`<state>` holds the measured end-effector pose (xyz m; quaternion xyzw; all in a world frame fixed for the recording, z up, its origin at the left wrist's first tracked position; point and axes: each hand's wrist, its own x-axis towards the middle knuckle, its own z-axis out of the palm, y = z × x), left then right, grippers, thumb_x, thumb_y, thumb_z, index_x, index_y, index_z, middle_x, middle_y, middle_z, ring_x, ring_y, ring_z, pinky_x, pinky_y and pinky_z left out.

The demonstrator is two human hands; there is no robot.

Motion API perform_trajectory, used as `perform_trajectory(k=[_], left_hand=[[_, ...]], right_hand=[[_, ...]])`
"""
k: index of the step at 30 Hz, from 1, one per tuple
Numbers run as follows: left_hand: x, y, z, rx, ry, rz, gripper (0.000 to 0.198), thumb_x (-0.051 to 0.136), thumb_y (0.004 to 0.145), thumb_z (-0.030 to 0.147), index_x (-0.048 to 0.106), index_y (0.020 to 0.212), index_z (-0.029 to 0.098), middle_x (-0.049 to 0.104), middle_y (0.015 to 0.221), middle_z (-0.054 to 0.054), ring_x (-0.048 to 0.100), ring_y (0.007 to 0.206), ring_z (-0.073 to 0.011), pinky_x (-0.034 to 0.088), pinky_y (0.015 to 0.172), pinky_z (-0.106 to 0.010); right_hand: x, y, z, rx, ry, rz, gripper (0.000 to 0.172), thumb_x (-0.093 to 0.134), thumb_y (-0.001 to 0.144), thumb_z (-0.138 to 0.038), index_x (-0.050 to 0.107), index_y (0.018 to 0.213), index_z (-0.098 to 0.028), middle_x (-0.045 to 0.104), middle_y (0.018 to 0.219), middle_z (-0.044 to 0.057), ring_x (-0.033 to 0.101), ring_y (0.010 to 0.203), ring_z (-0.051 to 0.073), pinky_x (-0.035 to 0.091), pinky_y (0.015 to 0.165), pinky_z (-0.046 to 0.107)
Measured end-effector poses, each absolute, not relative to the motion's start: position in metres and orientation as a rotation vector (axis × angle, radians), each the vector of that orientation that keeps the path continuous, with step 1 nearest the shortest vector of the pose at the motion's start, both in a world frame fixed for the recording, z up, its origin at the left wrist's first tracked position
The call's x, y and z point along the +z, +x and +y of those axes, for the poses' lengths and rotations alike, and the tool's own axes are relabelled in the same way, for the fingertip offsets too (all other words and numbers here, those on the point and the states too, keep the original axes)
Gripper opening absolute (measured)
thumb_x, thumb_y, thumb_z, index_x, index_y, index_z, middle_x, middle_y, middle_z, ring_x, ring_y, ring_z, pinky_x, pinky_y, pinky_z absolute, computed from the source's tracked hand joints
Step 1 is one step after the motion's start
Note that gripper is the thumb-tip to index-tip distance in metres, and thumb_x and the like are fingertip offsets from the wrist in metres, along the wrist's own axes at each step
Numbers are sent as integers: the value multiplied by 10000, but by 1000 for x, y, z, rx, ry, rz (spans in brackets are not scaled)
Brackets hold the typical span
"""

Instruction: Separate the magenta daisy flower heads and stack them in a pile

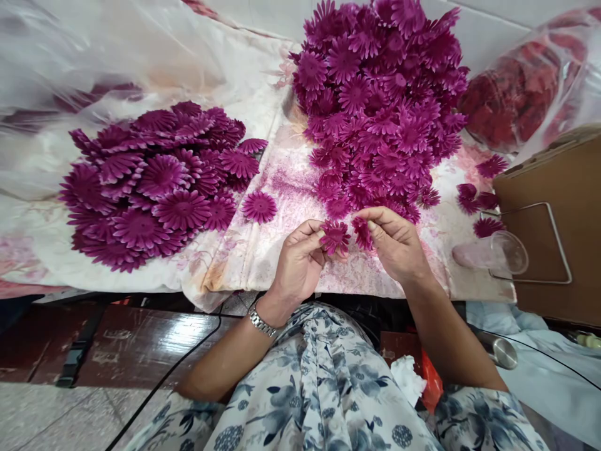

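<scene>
My left hand is closed on a small magenta flower, pinched by its edge near the table's front. Just right of it, my right hand pinches a second small magenta flower, which is turned partly edge-on. The two flowers are close together with a narrow gap between them. Behind both hands rises a tall heap of small magenta flowers. To the left lies a pile of larger, flatter magenta flowers, and a single flower rests beside that pile.
A patterned cloth covers the table. On the right are a clear plastic cup on its side, a metal wire frame, a cardboard box and a plastic bag of red petals. Plastic sheeting lies at the back left.
</scene>
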<state>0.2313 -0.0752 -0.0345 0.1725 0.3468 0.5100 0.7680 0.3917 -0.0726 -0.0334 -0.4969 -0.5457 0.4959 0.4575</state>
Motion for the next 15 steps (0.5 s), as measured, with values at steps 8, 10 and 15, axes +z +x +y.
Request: perform_trajectory(k=[8,10,15], left_hand=[[-33,239,-73,1069,365,749,78,598,692,209,552,739,168,608,594,21,582,446,-110,546,516,-279],[-34,240,-72,1058,367,737,61,570,714,213,554,747,164,616,600,13,595,462,-117,546,522,-277],[-31,247,-72,1045,447,714,81,541,765,216,582,772,146,649,630,-27,633,563,-133,541,564,-256]], right_hand=[[-26,391,-73,1256,-1230,-1215,226,576,806,-434,646,871,-229,637,855,17,578,823,140,489,754,283],[-24,390,-74,1272,-1233,-1180,262,533,823,-462,629,878,-224,633,860,26,586,827,149,501,741,293],[-21,391,-80,1409,-1162,-1185,393,434,860,-536,530,1090,-232,578,724,-7,561,599,127,486,546,278]])
